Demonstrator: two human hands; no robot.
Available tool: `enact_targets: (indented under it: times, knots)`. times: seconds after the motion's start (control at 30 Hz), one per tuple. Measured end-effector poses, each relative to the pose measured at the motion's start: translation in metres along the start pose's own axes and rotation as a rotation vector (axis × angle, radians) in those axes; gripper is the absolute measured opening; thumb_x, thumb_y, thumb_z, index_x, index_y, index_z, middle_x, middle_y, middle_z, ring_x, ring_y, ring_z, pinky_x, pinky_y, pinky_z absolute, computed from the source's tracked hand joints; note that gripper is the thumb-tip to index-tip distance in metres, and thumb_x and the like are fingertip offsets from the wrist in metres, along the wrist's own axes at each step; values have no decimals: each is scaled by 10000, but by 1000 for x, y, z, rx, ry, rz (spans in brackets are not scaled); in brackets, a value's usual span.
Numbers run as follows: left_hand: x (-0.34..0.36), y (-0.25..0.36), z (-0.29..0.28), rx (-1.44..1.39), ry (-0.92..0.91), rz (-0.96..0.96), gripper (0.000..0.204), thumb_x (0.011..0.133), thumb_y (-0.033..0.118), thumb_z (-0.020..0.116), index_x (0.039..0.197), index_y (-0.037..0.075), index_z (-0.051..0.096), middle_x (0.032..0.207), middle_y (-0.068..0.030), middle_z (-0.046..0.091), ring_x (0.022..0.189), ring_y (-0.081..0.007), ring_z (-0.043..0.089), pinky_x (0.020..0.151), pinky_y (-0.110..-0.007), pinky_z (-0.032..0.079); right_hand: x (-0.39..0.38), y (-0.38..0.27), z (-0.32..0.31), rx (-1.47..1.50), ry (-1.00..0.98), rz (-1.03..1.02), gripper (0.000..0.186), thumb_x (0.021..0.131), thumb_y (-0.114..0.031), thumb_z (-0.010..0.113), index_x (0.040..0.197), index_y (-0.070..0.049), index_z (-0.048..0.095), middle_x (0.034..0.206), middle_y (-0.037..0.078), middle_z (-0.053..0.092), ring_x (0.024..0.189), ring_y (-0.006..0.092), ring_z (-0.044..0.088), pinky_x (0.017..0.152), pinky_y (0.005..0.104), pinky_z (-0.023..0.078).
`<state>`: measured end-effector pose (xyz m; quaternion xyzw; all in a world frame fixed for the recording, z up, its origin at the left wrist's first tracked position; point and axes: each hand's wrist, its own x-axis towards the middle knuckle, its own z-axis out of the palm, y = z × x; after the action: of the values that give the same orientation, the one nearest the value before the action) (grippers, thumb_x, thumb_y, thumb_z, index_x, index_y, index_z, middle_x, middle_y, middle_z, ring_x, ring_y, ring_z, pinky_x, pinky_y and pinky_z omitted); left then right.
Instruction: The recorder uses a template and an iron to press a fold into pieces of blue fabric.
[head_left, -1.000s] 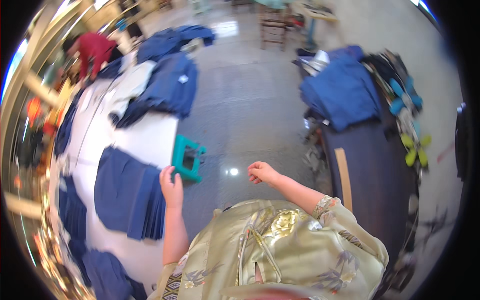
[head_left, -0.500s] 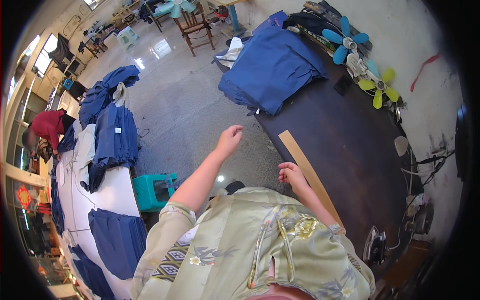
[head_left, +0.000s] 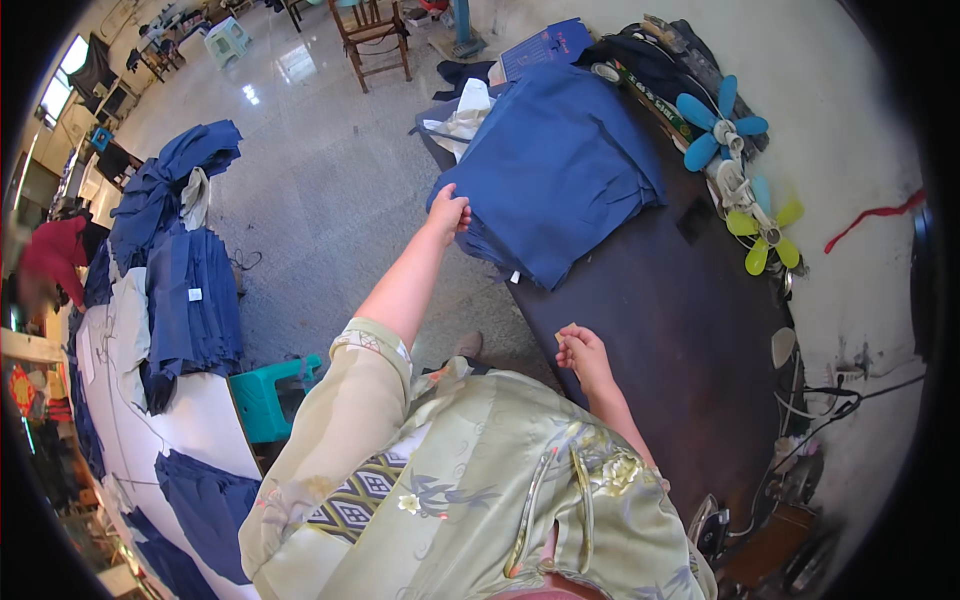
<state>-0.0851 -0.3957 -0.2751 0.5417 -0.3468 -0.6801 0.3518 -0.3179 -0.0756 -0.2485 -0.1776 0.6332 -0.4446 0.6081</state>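
My left hand [head_left: 448, 210] reaches to the near-left edge of a blue fabric stack [head_left: 545, 170], its fingers curled on the cloth. My right hand [head_left: 585, 352] is closed around the tan wooden strip [head_left: 564, 334] beside the dark ironing table [head_left: 672, 350]; only a short end of the strip shows, the rest hidden by hand and arm. White cloth [head_left: 462, 124] sticks out from the stack's left side.
Left, a white table [head_left: 215, 425] holds several blue piles [head_left: 188, 300]; a person in red [head_left: 55, 255] bends beyond it. A teal stool [head_left: 263, 410] stands in the aisle. Right: fans [head_left: 722, 130], cords, an iron [head_left: 706, 525]. A wooden chair [head_left: 368, 45] stands behind.
I have turned rightward toward the dark table. My left hand has moved forward onto the blue stack. The wooden strip that lay along the table edge is now in my right hand.
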Motion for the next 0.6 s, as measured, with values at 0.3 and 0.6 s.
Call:
enact_targets:
  times: [0.3, 0.6]
  knots:
    - [14, -11, -2, 345, -127, 5, 723, 822, 76, 540, 1500, 196, 320, 637, -50, 575, 484, -124, 520, 402, -290, 404, 156, -126, 135, -292, -191, -235, 195, 940, -92, 525, 1097, -9, 607, 796, 35, 608, 630, 99, 594, 553, 252, 488]
    - [28, -32, -10, 349, -151, 88, 690, 810, 34, 555, 1468, 105, 361, 728, -111, 639, 583, -208, 620, 525, -356, 490, 265, -167, 242, -1151, -224, -902, 280, 864, -24, 546, 1067, -155, 686, 1093, 100, 584, 988, 302, 626, 847, 400, 519]
